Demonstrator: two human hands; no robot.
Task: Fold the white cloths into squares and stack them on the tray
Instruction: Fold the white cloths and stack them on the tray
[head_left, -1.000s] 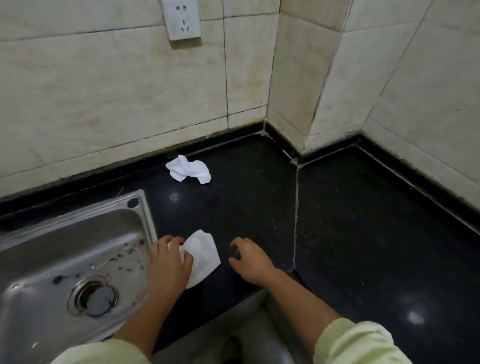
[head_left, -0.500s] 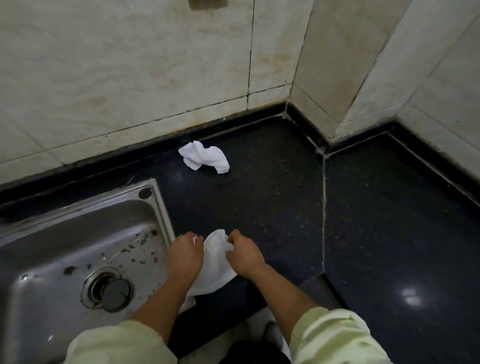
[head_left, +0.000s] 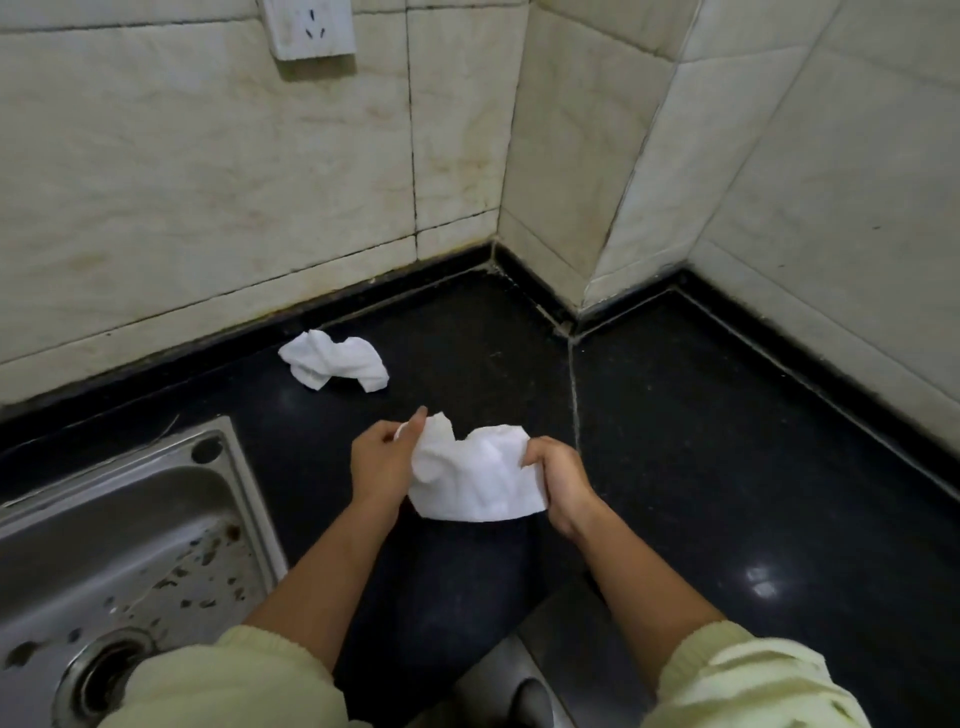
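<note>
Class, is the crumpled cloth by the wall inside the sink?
No: the crumpled cloth lies on the black counter, apart from the sink, while the left hand and right hand hold a second cloth.

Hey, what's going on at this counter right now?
A person holds a white cloth up over the black counter. The left hand pinches one end and the right hand grips the other. The cloth is rumpled, not yet folded square. A second crumpled cloth lies near the wall, past the steel sink. No tray is in view.
</note>
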